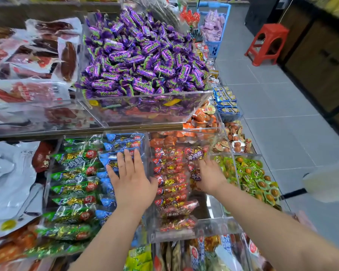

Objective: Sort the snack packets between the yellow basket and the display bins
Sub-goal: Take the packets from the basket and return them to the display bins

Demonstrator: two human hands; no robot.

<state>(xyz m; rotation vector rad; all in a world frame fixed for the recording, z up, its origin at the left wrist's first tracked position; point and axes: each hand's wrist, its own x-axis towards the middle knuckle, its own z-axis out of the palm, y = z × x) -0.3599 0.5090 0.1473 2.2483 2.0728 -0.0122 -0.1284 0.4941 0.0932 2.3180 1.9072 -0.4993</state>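
My left hand [130,178] lies flat with straight fingers on the blue snack packets [123,142] in a clear display bin [145,145]. Green packets [74,178] fill the left side of that bin. My right hand [210,176] reaches into the neighbouring bin of red packets [170,182]; its fingers curl down among packets with purple labels [195,154], and the fingertips are hidden. No yellow basket is in view.
A raised clear bin heaped with purple candies [137,55] stands behind. Green-wrapped snacks [252,177] and orange packs [202,118] fill bins to the right. Large meat packs [33,55] lie at left. A red stool [267,43] and blue cart [213,22] stand on the tiled floor.
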